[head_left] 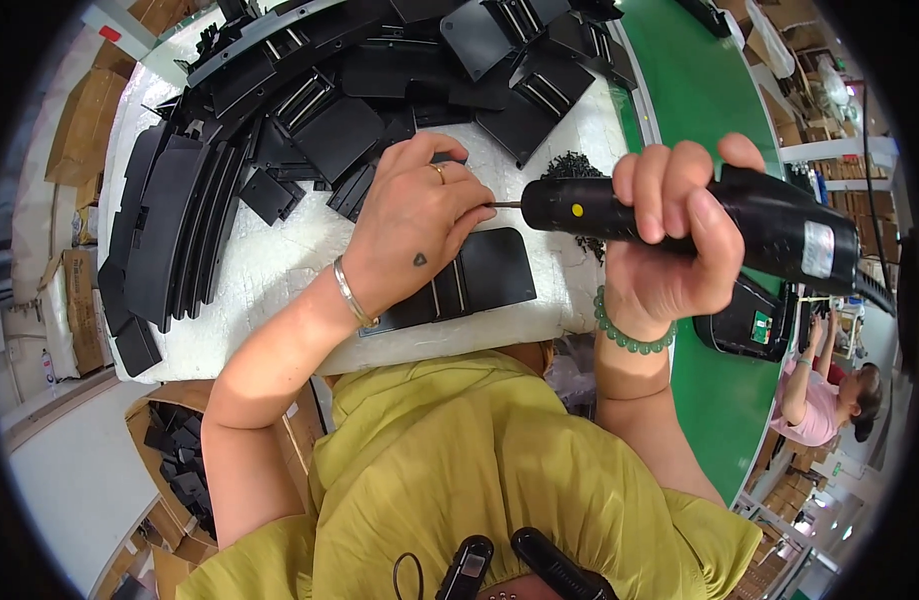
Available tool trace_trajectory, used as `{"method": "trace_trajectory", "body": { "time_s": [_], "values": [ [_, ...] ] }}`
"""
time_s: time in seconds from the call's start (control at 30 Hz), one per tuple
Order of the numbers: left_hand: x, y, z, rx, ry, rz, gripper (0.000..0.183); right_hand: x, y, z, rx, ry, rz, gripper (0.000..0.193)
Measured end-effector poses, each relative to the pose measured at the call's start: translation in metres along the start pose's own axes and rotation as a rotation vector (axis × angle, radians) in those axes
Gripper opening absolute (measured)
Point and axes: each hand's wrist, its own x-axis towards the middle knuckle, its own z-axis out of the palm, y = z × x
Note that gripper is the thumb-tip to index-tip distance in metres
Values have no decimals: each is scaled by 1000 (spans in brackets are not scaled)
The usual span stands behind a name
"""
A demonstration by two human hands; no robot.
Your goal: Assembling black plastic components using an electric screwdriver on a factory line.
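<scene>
My right hand [675,235] is wrapped round a black electric screwdriver [790,225] with a yellow dot, held level above the table. Its thin bit points left and ends at the fingertips of my left hand [410,215]. That hand is closed, thumb and forefinger pinched at the bit's tip; whatever small thing they hold is hidden. Below it lies a black plastic part [502,272] with two thin metal rods, partly covered by the hand. A pile of small black screws [575,165] lies behind the screwdriver.
Black plastic parts [365,75] crowd the back of the foam-covered table [270,335], and a row of curved black panels [185,225] stands at left. At right runs a green surface [705,400] with a black tray [745,320]. A carton [145,425] of black pieces sits lower left. Another person [825,400] works far right.
</scene>
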Motion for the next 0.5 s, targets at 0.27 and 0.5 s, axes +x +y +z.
{"method": "trace_trajectory", "body": {
  "time_s": [0.27,0.5],
  "values": [
    [-4,19,-5,-263,-42,25,11,-6,-32,2,28,-422,-14,28],
    [-16,25,-9,-433,-153,-11,21,-13,-42,-2,49,-523,-65,34]
  ]
}}
